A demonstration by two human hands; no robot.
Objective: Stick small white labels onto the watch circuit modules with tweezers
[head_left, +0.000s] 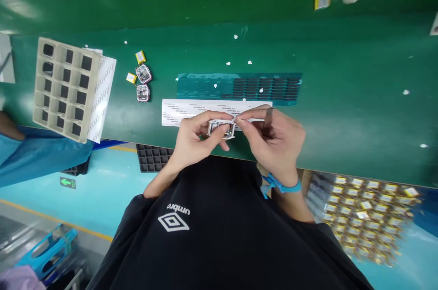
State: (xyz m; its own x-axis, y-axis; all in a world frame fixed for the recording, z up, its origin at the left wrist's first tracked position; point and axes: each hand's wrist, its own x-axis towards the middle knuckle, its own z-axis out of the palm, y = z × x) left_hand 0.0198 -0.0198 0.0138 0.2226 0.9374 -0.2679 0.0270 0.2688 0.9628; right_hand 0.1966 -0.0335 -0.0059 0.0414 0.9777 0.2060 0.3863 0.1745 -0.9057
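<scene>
Green worktop (342, 112), label sheet (178, 112) lying across it. Small case (221, 128) sits at centre, long axis three-to-nine, pinched by the left hand (191, 139); right hand (273, 139) at three o'clock grips tweezers (268, 119), fingertips (241, 122) touching the case.

Your bench (342, 98) is a long green mat, glossy, with glare at the far left edge. White specks dot it. A beige tray (61, 87) sits tilted at the left on white sheets (102, 94). A teal sheet (239, 85) lies mid-bench (dark strips on its right half). Below the edge you see a light-blue floor (112, 199) with a yellow line (51, 219), a green arrow sign (67, 183), and a black grid tray (153, 157).
</scene>
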